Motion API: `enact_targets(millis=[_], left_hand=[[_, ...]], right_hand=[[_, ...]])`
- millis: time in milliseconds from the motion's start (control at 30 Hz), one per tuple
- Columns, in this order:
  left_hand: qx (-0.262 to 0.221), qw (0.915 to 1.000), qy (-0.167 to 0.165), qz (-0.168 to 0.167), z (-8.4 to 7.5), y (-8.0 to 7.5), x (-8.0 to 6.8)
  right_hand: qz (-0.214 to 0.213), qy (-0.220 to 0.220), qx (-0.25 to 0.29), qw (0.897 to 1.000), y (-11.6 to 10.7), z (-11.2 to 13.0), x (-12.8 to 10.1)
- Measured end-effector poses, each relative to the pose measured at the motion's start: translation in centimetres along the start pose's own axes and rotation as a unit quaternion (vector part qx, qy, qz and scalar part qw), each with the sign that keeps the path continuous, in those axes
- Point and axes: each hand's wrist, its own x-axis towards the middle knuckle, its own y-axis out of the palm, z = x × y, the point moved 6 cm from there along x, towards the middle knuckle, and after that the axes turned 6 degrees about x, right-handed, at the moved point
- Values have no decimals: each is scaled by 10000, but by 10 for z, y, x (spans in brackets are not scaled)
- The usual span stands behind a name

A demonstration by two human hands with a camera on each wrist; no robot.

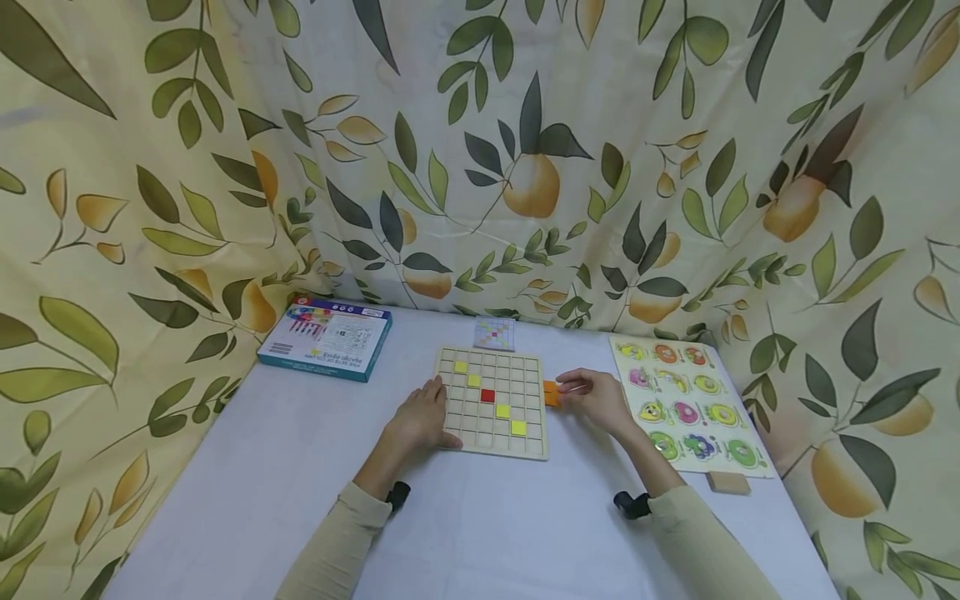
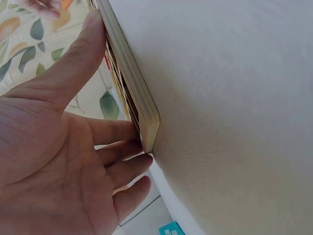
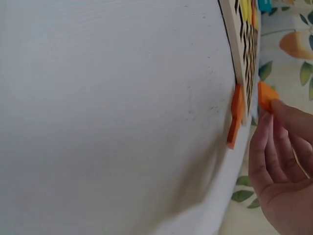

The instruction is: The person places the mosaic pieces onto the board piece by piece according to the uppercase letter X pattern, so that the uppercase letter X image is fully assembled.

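A wooden grid board (image 1: pixel 491 433) lies on the white table with several yellow tiles and one red tile (image 1: pixel 487 396) set along a diagonal. My left hand (image 1: pixel 422 417) rests against the board's left side, its thumb at the near edge; in the left wrist view the fingertips touch the board's side (image 2: pixel 139 93). My right hand (image 1: pixel 597 400) is just right of the board and pinches an orange tile (image 3: pixel 266 96) between thumb and fingers, raised off the table. More orange tiles (image 3: pixel 236 117) lie on the table against the board's right edge.
A small patterned card (image 1: pixel 494 333) lies behind the board. At the back left is a flat teal-edged box (image 1: pixel 326 337). A fruit-picture board (image 1: pixel 723 433) lies on the right, with a wooden block (image 1: pixel 728 483) by its near edge. A leaf-print curtain (image 1: pixel 480 233) surrounds the table.
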Motion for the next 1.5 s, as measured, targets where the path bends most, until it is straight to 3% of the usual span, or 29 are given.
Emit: enact_targets(millis=[600,967,1500], left_hand=[[109,9999,-47,-66,0,1,1],[126,9999,12,10,-1,0,-1],[147,9999,11,21,-2,-3,-2]], right_hand=[[-5,198,312,9993,28,11,42],[-51,315,327,9990,40,8,56],[-8,235,-147,9996,57,11,75]])
